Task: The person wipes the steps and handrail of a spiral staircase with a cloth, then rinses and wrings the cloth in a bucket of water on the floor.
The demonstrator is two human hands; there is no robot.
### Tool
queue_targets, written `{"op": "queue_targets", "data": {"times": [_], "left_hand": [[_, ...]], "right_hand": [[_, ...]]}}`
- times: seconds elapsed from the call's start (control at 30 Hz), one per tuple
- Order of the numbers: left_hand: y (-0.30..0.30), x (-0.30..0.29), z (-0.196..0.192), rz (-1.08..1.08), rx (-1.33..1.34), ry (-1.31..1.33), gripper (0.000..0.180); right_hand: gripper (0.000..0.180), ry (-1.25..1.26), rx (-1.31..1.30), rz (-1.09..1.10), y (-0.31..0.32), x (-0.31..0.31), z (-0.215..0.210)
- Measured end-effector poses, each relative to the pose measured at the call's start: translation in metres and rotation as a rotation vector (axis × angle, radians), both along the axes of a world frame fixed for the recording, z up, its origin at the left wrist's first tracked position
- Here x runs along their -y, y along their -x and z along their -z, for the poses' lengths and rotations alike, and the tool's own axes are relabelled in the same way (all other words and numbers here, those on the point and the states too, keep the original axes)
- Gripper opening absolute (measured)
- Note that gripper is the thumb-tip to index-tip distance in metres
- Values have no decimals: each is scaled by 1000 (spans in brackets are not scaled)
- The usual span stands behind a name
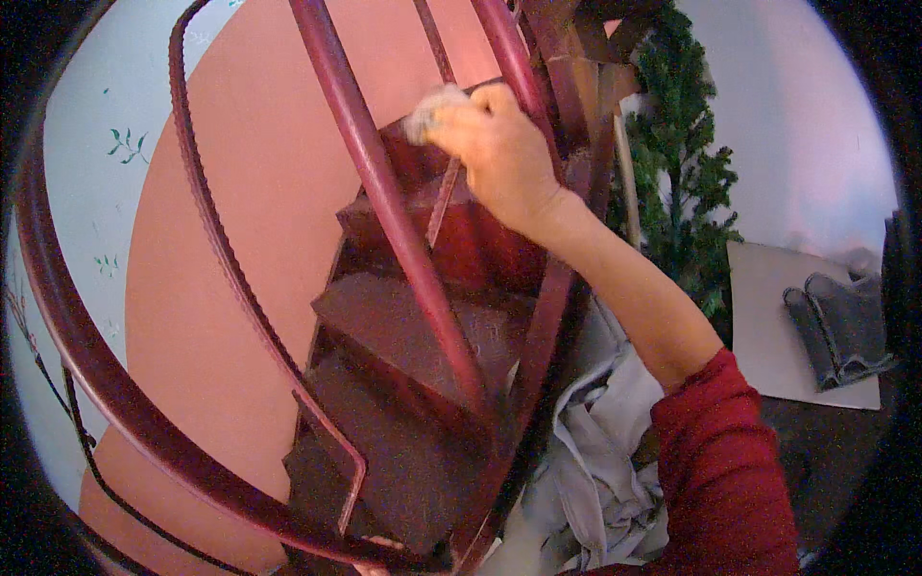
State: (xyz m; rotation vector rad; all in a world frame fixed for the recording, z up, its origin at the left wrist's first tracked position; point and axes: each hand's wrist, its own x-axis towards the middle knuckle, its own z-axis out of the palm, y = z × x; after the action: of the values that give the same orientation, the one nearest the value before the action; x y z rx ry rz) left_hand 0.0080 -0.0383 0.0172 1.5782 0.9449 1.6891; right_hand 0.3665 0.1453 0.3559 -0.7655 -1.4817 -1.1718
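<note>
Head view: the right hand (504, 163) is raised over a dark red staircase (394, 446), arm stretched up from a red sleeve (725, 470), with the fingers pinching a pale greyish wad (429, 120) (cloth, by the look of it, though blur hides the weave). The wad sits in front of the upper steps, between a thick red post (384, 197) and a second red post (509, 53), right where a thin bar (440, 211) passes behind the fingers. Whether it is wrapped around that bar or only held in front of it, I cannot tell.

At the foot of the curved handrail (158, 456) there is a small pinkish patch (370, 569); it may be the left hand steadying the person, but too little shows to judge its grip.

My reading is that the step in hand is rubbing down the railing, at the thin bar — the wad's place suggests it. The next move would call for a firm pinch and the wad pressed snugly to the metal, with the knuckles kept off the posts on either side. Reach matters too: the arm looks nearly straight, so working any higher would likely need a lean or a step.
</note>
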Motion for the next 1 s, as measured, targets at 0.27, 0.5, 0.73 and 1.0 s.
{"op": "queue_targets", "data": {"times": [0.27,0.5,0.73,1.0], "left_hand": [[19,-17,28,20,-20,-139,56],[12,-17,32,40,104,-58,58],[7,-21,26,9,119,60,62],[5,-8,4,68,53,2,51]], "right_hand": [[22,225,87,-263,30,31,45],[24,-3,277,155,-14,15,-21],[21,104,188,38,4,14,17],[15,241,-84,-392,33,39,35]]}}
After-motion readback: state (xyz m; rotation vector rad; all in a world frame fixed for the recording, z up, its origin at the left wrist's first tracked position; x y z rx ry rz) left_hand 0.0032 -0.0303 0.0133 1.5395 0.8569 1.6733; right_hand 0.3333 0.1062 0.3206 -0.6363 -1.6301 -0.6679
